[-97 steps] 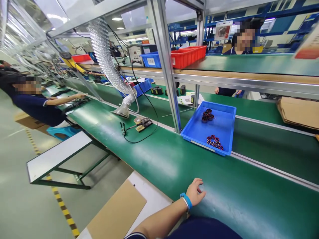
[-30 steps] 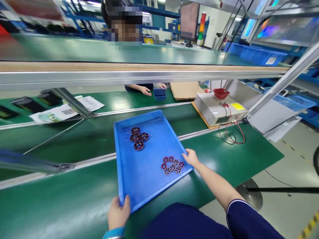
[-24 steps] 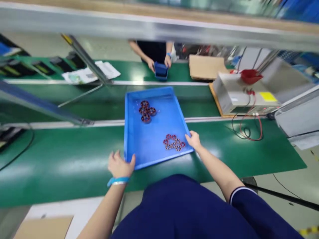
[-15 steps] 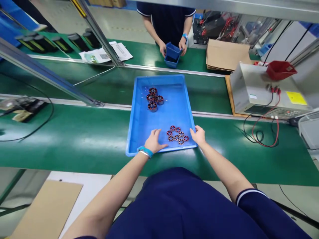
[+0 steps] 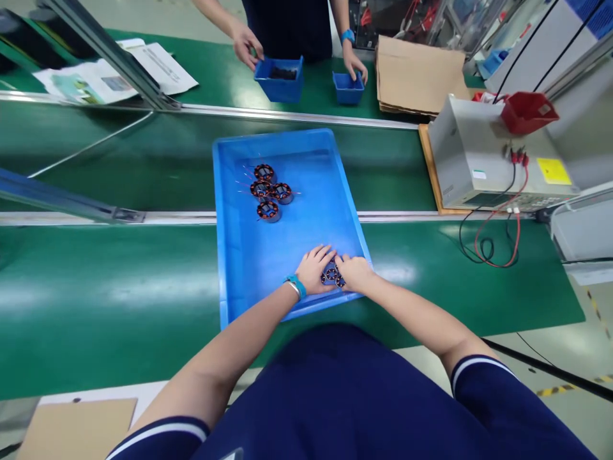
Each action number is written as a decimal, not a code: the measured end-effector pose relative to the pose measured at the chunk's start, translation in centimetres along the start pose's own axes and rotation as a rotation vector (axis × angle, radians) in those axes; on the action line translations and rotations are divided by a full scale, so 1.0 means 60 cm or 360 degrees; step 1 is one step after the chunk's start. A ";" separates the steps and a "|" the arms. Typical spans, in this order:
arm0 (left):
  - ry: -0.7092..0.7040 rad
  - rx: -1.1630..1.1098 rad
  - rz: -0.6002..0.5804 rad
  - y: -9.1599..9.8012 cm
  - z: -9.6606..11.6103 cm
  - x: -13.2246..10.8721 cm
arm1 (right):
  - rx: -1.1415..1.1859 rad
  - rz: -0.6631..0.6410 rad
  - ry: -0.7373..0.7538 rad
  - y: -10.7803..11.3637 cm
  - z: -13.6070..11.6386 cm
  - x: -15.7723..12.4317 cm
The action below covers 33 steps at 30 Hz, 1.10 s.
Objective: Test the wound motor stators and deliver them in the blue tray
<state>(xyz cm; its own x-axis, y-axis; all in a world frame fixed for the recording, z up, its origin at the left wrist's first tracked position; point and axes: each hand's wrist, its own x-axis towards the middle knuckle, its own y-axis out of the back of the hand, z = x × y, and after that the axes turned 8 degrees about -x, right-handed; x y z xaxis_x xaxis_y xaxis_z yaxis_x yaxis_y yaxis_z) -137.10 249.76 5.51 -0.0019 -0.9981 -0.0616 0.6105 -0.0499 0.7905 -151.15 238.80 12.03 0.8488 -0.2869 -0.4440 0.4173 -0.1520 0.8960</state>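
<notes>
A cluster of small rings [image 5: 331, 275] lies in the near right corner of a blue tray [image 5: 301, 246], right in the gap between the person's two hands. The left hand [image 5: 313, 271] sits just to the left of the rings, fingers outstretched and thumb apart, its edge up against the cluster. The right hand [image 5: 355, 273] is on their other side, near the tray's right wall, fingers bent over the nearest rings; I cannot tell whether it is clamped on any. Four larger wound rings [image 5: 268, 195] lie farther off, toward the tray's far left, well apart from both hands. The tray rests on the green desk [image 5: 119, 287].
</notes>
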 end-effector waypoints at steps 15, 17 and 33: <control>0.0172 -0.0321 0.0524 0.051 -0.055 -0.080 | 0.0815 0.0788 -0.0143 0.064 0.060 0.079; 0.0282 -0.0383 0.0648 0.059 -0.059 -0.087 | 0.0701 0.0966 -0.0256 0.096 0.091 0.124; 0.0344 -0.0593 0.0684 0.079 -0.071 -0.096 | -0.0101 0.0411 -0.0024 0.117 0.036 0.249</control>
<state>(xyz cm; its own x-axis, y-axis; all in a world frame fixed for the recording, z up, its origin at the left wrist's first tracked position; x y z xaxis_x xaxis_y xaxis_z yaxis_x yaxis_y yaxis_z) -130.83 255.44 6.99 0.4430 -0.8943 0.0627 0.7572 0.4107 0.5080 -136.24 231.38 11.67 0.9251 -0.3228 -0.2000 0.2072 -0.0123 0.9782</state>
